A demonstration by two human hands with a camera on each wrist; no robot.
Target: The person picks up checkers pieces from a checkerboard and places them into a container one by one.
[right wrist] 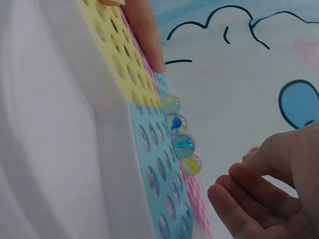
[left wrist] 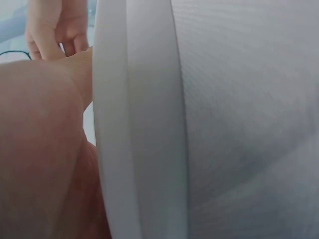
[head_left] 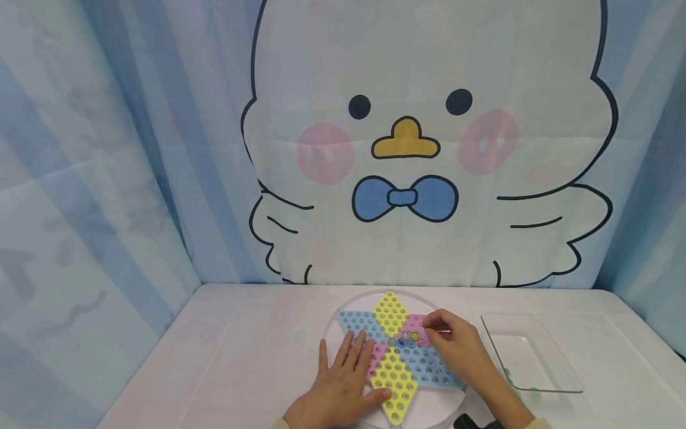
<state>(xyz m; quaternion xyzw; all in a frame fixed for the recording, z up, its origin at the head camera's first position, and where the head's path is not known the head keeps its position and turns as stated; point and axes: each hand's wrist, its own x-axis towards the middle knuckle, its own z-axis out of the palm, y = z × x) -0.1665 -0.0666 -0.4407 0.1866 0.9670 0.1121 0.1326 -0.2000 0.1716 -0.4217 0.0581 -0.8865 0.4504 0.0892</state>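
Marbles [right wrist: 183, 146] sit on the board [head_left: 395, 378], near its centre; the left hand [head_left: 343, 387] rests there, fingers spread; the right hand [head_left: 462, 348] is just beside them, fingers bent, whether pinching anything I cannot tell; rightward, a clear tray [head_left: 541, 363].

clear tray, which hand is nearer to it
Right: the right hand is just left of the clear tray; the left hand rests farther left, on the Chinese checkers board.

Bkgd: pale-blue/wht cloth backdrop [head_left: 209, 119], lg. cartoon bird [head_left: 407, 71] print, blk outline, yel. beak [head_left: 405, 148], blue bow tie [head_left: 405, 198]. Striped side curtain [head_left: 64, 179] at L, folds vis. Wht tabletop [head_left: 230, 357], rounded far corners, meets backdrop. Light soft, approx. even.
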